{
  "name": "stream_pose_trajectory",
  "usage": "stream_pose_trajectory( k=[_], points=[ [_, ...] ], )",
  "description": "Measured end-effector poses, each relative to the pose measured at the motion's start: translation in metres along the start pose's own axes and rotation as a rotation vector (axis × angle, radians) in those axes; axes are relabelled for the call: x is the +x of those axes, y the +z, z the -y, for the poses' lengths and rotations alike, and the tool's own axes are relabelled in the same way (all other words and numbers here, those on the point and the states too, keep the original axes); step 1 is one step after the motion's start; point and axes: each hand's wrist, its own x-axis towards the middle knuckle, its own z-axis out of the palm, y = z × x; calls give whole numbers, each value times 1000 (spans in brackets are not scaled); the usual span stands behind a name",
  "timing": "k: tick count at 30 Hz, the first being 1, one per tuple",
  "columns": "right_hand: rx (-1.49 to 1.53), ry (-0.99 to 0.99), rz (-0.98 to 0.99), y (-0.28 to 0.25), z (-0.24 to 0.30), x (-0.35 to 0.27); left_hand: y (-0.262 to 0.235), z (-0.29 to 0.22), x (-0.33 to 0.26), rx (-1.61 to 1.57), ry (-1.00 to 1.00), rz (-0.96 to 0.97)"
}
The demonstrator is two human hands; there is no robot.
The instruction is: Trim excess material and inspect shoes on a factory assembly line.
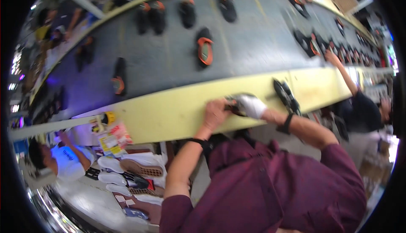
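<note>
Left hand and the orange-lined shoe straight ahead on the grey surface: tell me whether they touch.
Apart. The head view shows yellow ledge and grey surface lying between the left hand and the orange-lined shoe.

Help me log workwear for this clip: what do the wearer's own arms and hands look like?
Short maroon sleeves leave both forearms uncovered. The left hand appears ungloved, with a narrow dark band at its wrist. The right hand wears a white covering, probably a glove, and a wider dark wristband. Blur hides finer details.
</note>
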Motion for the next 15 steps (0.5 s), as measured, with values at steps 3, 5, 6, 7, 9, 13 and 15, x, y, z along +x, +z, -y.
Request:
stream_pose_trajectory(
  k=[3,5,6,7,9,13,15],
  points=[
    [-118,194,78,-5,-47,-14,-1,11,2,51,126,-66],
    [-173,326,245,-21,-46,-27,-1,10,2,60,128,-29],
    [-178,315,252,-23,-44,-35,1,8,1,45,128,-20],
    [-177,327,259,-21,-43,-40,3,7,1,53,127,-14],
    [-276,103,244,-16,-36,-42,4,6,-1,59,120,-8],
    [-440,-34,292,0,-26,-20,4,3,-4,68,127,-14],
    [-488,-28,320,0,-23,-13,3,4,-3,66,122,-14]
  ],
)
